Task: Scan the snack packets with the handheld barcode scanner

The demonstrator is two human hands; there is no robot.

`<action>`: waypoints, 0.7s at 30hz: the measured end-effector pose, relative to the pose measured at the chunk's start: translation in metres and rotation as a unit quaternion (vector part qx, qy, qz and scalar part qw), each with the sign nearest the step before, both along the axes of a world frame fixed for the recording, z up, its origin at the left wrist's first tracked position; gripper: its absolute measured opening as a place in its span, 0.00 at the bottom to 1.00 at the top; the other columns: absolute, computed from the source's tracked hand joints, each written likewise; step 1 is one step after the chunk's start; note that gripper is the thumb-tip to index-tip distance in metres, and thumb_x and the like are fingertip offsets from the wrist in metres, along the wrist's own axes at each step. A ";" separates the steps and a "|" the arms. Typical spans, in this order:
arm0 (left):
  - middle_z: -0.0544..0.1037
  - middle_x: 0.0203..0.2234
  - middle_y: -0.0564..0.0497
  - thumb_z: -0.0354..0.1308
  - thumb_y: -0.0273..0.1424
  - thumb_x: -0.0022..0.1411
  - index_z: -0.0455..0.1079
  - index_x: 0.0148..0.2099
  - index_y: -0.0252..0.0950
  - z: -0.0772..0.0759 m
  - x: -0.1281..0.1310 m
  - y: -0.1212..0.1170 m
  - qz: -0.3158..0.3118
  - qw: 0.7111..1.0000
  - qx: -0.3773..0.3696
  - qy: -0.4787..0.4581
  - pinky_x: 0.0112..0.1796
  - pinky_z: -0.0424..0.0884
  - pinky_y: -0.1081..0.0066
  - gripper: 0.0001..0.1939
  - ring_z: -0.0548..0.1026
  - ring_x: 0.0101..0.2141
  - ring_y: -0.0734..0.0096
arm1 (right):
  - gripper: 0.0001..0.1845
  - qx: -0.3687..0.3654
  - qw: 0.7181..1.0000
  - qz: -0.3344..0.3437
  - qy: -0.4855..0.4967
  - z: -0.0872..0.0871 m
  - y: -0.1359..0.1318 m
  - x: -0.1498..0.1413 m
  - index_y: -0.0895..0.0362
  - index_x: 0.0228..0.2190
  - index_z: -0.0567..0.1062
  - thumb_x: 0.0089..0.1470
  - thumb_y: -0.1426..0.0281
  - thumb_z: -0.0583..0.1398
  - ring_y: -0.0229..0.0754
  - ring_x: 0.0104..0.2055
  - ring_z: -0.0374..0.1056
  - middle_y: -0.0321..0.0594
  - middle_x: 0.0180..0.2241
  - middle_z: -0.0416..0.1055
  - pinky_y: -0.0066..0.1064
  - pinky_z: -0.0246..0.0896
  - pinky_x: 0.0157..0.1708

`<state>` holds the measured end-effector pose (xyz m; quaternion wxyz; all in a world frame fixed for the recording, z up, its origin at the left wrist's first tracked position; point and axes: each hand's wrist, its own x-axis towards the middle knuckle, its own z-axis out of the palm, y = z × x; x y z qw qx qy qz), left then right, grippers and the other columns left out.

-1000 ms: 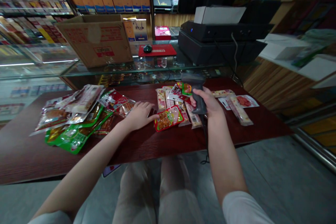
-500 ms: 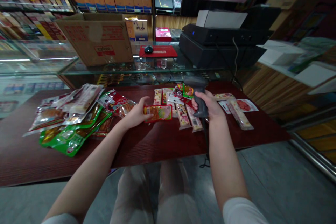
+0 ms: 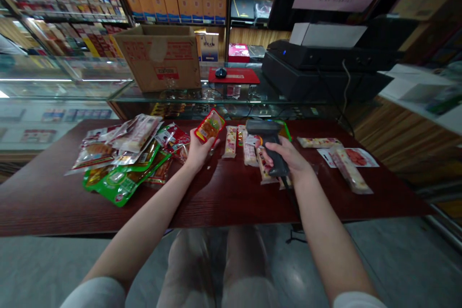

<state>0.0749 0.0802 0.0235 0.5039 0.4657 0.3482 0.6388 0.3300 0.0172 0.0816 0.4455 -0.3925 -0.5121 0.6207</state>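
Observation:
My left hand grips a red-edged snack packet, tilted up above the dark red table. In my right hand is a dark barcode scanner, held by its handle with its head pointing left toward the packet. Beneath and beside the scanner lie several wrapped nougat-like bars, and part of a green packet shows behind it. A pile of snack packets, with green pouches and clear bags, lies to the left of my left hand.
Another wrapped bar rests across a flat packet at the right. Behind the table stands a glass counter bearing a cardboard box, a mouse on a red pad and black machines. The scanner's cable hangs over the front edge.
My left hand has raised the snack packet off the table and tilted it upright. The scanner has turned its head toward the packet. The whole view has shifted slightly left.

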 end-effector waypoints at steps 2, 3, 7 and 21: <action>0.70 0.50 0.48 0.66 0.29 0.50 0.52 0.46 0.42 -0.004 -0.001 0.005 0.012 1.000 0.003 0.004 0.50 0.75 0.54 0.28 0.74 0.50 0.62 | 0.17 0.002 0.999 0.032 -0.002 -0.002 0.000 -0.005 0.56 0.37 0.68 0.51 0.59 0.65 0.35 0.16 0.57 0.30 0.16 0.65 0.29 0.56 0.17; 0.70 0.50 0.48 0.65 0.28 0.49 0.52 0.46 0.43 -0.005 -0.002 0.007 0.018 1.000 0.005 0.009 0.50 0.75 0.54 0.28 0.73 0.50 0.62 | 0.17 0.007 0.999 0.042 -0.006 -0.004 0.000 -0.007 0.56 0.37 0.68 0.52 0.59 0.65 0.34 0.16 0.57 0.31 0.16 0.65 0.28 0.56 0.17; 0.70 0.47 0.49 0.66 0.28 0.49 0.52 0.46 0.42 -0.011 -0.003 0.013 0.031 0.999 0.016 0.031 0.49 0.76 0.56 0.28 0.74 0.49 0.64 | 0.20 0.023 0.998 0.053 -0.013 -0.008 0.001 -0.009 0.56 0.38 0.67 0.51 0.58 0.66 0.32 0.15 0.56 0.30 0.16 0.65 0.26 0.53 0.16; 0.68 0.52 0.43 0.53 0.21 0.55 0.54 0.60 0.40 -0.003 -0.018 0.009 0.124 0.948 0.113 0.271 0.55 0.70 0.52 0.30 0.72 0.53 0.60 | 0.20 0.024 0.996 0.090 -0.001 -0.004 0.000 -0.005 0.57 0.38 0.66 0.52 0.58 0.65 0.33 0.15 0.56 0.29 0.15 0.64 0.26 0.50 0.17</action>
